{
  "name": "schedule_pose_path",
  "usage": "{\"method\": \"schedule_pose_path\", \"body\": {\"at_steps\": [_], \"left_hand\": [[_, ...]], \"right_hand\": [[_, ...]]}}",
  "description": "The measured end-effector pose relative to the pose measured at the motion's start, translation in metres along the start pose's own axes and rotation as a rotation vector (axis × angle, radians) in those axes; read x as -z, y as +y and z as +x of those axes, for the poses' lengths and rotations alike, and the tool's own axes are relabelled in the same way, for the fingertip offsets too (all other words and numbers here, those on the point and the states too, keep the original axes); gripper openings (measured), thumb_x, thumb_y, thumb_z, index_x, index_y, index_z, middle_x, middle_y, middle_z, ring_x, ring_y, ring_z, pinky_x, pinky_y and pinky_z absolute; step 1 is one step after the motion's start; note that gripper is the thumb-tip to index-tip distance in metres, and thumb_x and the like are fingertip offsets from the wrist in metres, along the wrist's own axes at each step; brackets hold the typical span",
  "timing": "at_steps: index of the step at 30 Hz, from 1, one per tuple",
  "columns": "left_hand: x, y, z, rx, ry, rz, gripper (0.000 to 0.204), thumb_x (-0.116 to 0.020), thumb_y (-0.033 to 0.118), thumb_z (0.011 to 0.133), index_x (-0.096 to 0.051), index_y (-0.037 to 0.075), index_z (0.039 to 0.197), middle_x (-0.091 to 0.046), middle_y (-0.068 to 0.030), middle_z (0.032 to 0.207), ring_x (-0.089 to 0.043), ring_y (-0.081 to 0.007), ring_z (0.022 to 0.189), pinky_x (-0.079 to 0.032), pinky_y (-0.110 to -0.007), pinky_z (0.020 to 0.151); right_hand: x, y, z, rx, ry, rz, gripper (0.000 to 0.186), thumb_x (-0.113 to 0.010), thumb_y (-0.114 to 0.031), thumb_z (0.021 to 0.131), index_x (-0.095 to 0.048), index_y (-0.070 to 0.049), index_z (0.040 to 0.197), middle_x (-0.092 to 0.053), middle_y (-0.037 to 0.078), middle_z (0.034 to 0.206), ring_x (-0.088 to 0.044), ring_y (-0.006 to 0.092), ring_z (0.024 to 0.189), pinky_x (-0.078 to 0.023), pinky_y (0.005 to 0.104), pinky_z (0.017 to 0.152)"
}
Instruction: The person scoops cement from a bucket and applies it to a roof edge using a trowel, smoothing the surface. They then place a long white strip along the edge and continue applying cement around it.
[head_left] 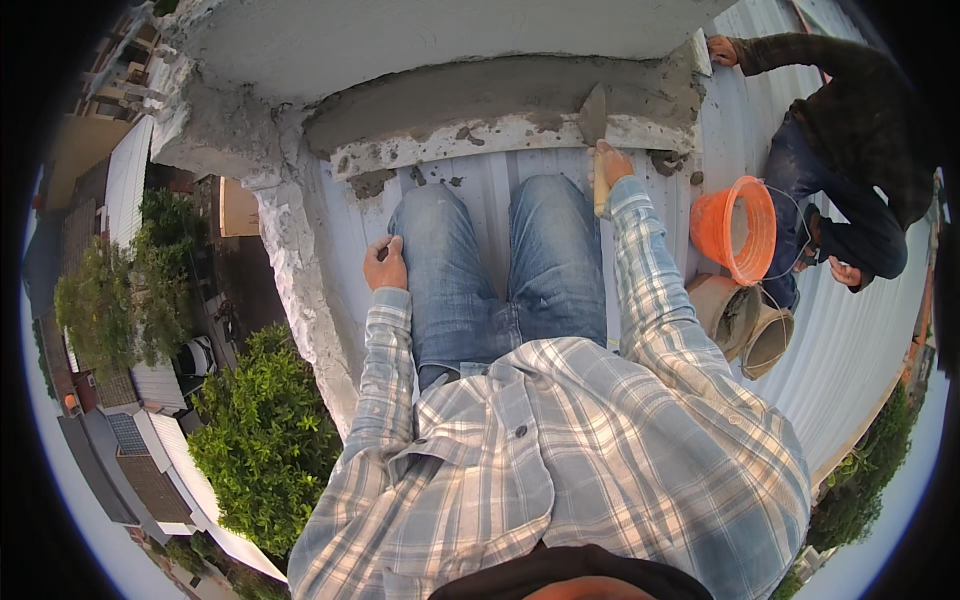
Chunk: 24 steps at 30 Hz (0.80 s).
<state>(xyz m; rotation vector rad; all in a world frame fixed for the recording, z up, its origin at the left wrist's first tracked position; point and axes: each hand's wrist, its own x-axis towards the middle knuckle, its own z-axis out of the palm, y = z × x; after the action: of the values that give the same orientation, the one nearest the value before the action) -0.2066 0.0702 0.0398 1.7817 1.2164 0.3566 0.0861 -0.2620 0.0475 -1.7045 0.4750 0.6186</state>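
Note:
A trowel is in my right hand, its fingers closed around the pale wooden handle. The pointed blade lies against the lower edge of a band of grey mortar at the foot of the wall. Below the mortar runs a long white strip, spattered with grey lumps. My left hand rests beside my left knee with its fingers curled in, and I see nothing in it.
At right stand an orange bucket and two mortar-stained buckets. A co-worker crouches beyond them, one hand at the wall's end. Corrugated metal roofing lies beneath us. Left of the rough masonry edge is a drop to trees and houses.

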Motion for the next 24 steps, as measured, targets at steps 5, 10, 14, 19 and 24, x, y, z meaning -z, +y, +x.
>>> {"method": "schedule_pose_path", "body": {"at_steps": [5,10,14,19,24], "left_hand": [[-0.002,0.000,-0.008,0.036,0.008,-0.088,0.031,-0.075,0.025,0.083,-0.072,0.001,0.104,-0.071,-0.0136,0.104,-0.067,-0.0244,0.098,-0.051,-0.036,0.090],[0.001,-0.009,-0.006,0.091,0.025,-0.101,0.032,-0.075,0.026,0.083,-0.071,0.002,0.104,-0.070,-0.0164,0.106,-0.066,-0.0279,0.101,-0.050,-0.038,0.092],[-0.003,-0.003,-0.003,0.116,0.031,-0.074,0.034,-0.075,0.029,0.083,-0.071,0.003,0.105,-0.068,-0.0190,0.110,-0.064,-0.0310,0.106,-0.048,-0.041,0.095],[0.000,-0.009,-0.006,0.137,0.042,-0.192,0.033,-0.074,0.029,0.083,-0.071,0.005,0.106,-0.066,-0.0177,0.111,-0.063,-0.0315,0.107,-0.048,-0.041,0.096],[0.010,-0.009,-0.017,0.148,0.100,-0.200,0.032,-0.072,0.028,0.084,-0.071,0.004,0.106,-0.070,-0.0171,0.110,-0.065,-0.0293,0.107,-0.050,-0.039,0.093]], "right_hand": [[-0.164,-0.006,-0.064,-0.033,-0.281,0.014,0.039,-0.046,-0.039,0.100,-0.062,-0.004,0.103,-0.058,0.006,0.073,-0.058,0.0183,0.055,-0.051,0.0344,0.050],[-0.313,-0.013,-0.100,-0.060,-0.348,0.019,0.036,-0.049,-0.038,0.098,-0.061,-0.004,0.098,-0.061,0.007,0.073,-0.060,0.0193,0.055,-0.052,0.0362,0.050],[-0.386,-0.016,-0.108,-0.022,-0.474,-0.076,0.037,-0.049,-0.037,0.096,-0.061,-0.002,0.096,-0.062,0.009,0.071,-0.062,0.0218,0.055,-0.053,0.0382,0.052],[-0.382,-0.013,-0.115,0.340,-0.431,-0.301,0.040,-0.048,-0.034,0.095,-0.060,0.004,0.096,-0.063,0.014,0.070,-0.064,0.0257,0.055,-0.054,0.0388,0.059],[-0.334,-0.067,-0.173,0.675,-0.487,-0.313,0.042,-0.049,-0.034,0.099,-0.059,0.006,0.099,-0.061,0.014,0.069,-0.063,0.0228,0.054,-0.052,0.0379,0.059]]}}
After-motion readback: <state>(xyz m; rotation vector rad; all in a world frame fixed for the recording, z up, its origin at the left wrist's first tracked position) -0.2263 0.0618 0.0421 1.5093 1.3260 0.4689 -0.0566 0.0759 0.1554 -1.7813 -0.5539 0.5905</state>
